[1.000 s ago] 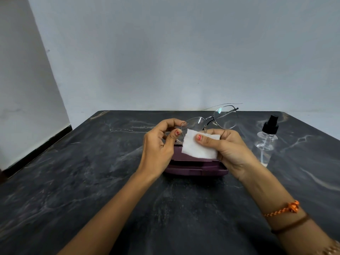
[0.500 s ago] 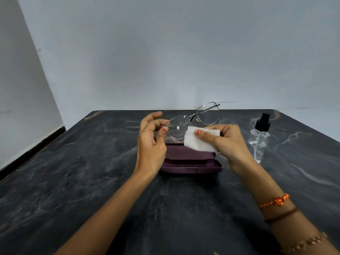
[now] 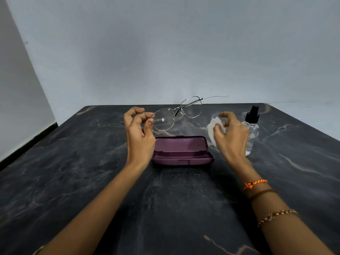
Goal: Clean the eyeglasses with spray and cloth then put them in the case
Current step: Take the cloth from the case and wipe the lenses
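Observation:
My left hand (image 3: 138, 132) pinches the left edge of thin metal-framed eyeglasses (image 3: 176, 115), which hang in the air above and behind the case with their arms unfolded. The purple case (image 3: 182, 151) lies open on the table between my hands, lid up, with nothing inside. My right hand (image 3: 230, 134) is to the right of the case and holds a crumpled white cloth (image 3: 213, 128), away from the lenses. A clear spray bottle (image 3: 252, 127) with a black nozzle stands just behind that hand.
Everything sits on a dark marble-patterned table (image 3: 92, 181) whose far edge meets a pale wall (image 3: 165, 52). Another wall with a dark skirting runs along the left side. Bracelets circle my right wrist.
My right hand has pulled the cloth off the lens and moved right toward the bottle. The glasses stay in my left hand and the case's inside is now uncovered.

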Available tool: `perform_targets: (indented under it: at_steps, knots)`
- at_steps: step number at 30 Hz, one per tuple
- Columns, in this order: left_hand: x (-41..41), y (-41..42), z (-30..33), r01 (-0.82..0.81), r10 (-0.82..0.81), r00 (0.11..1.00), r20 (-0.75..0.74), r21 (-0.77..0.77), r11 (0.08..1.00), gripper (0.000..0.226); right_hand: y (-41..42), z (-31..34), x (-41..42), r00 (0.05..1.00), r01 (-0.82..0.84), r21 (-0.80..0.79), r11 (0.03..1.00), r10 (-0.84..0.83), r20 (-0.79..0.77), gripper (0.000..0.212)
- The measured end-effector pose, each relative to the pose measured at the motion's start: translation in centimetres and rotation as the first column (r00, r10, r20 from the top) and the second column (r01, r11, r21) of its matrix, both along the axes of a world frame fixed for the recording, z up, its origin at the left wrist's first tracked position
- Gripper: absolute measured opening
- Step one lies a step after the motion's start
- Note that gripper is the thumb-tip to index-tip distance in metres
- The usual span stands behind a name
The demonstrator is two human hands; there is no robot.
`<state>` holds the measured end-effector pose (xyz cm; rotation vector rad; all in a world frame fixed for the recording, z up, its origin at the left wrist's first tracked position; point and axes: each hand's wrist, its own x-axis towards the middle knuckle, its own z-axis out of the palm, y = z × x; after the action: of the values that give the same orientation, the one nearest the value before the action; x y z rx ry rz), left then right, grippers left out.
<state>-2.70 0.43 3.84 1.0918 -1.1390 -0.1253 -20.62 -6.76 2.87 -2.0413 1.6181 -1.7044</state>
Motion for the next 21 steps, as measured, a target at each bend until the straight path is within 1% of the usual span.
perform_targets:
  at_steps: [3,7,11,14,18,21]
  knots:
    - [0.1,-0.2,-0.2,-0.006,0.006,1.0,0.012,-0.003,1.0,0.015,-0.2,-0.3,-0.4,0.997,0.036,0.031,0.999,-0.034,-0.065,0.033]
    - [0.3,-0.3,-0.3,-0.042,0.042,0.999,0.031,0.019,0.999,0.015,-0.5,-0.6,-0.7,0.997,0.032,0.148,0.988,-0.021,-0.073,0.036]
    - [0.4,-0.3,-0.4,-0.057,0.056,0.997,0.048,0.034,0.998,0.015,-0.7,-1.1,-0.7,0.978,0.068,0.224,0.972,-0.021,-0.206,0.045]
    - [0.5,-0.4,-0.4,-0.066,0.064,0.997,0.048,0.031,0.997,0.015,-0.6,-1.3,-0.8,0.957,0.104,0.244,0.964,-0.03,-0.288,0.049]
    - [0.5,-0.5,-0.6,-0.068,0.066,0.996,0.058,0.028,0.997,0.015,-0.4,-1.3,-0.6,0.944,0.116,0.256,0.96,-0.026,-0.329,0.051]
    - [0.5,-0.4,-0.5,-0.059,0.057,0.997,0.056,0.031,0.998,0.015,-0.6,-1.4,-0.4,0.92,0.128,0.285,0.95,-0.007,-0.391,0.047]
